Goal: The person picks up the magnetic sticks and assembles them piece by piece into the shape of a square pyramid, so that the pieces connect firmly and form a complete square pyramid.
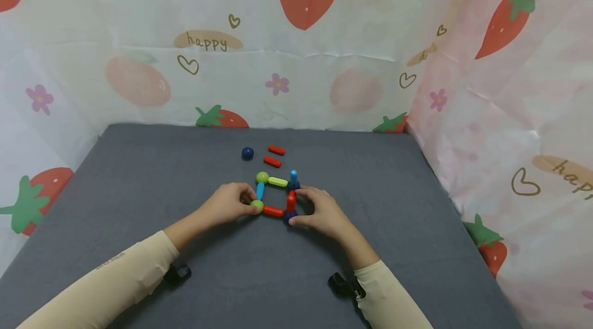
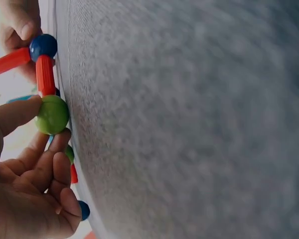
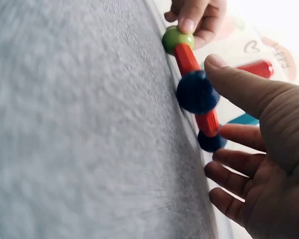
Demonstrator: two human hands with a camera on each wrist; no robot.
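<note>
A flat square of magnetic rods and balls (image 1: 276,196) lies on the grey mat (image 1: 139,179). My left hand (image 1: 230,204) pinches its near-left green ball (image 1: 257,206) (image 2: 52,114) between thumb and fingers. A red rod (image 1: 273,211) (image 3: 187,57) joins that ball to the near-right blue ball (image 1: 290,215) (image 3: 195,92). My right hand (image 1: 320,210) curls round the right side with its thumb on that blue ball. A second red rod (image 3: 208,122) runs back to another blue ball (image 3: 212,142), which carries an upright cyan rod (image 1: 294,175).
Behind the square lie a loose dark blue ball (image 1: 247,153) and two loose red rods (image 1: 276,150) (image 1: 272,161). A strawberry-print sheet (image 1: 306,61) walls the mat at the back and on the right side. Grey mat extends left, right and in front of the hands.
</note>
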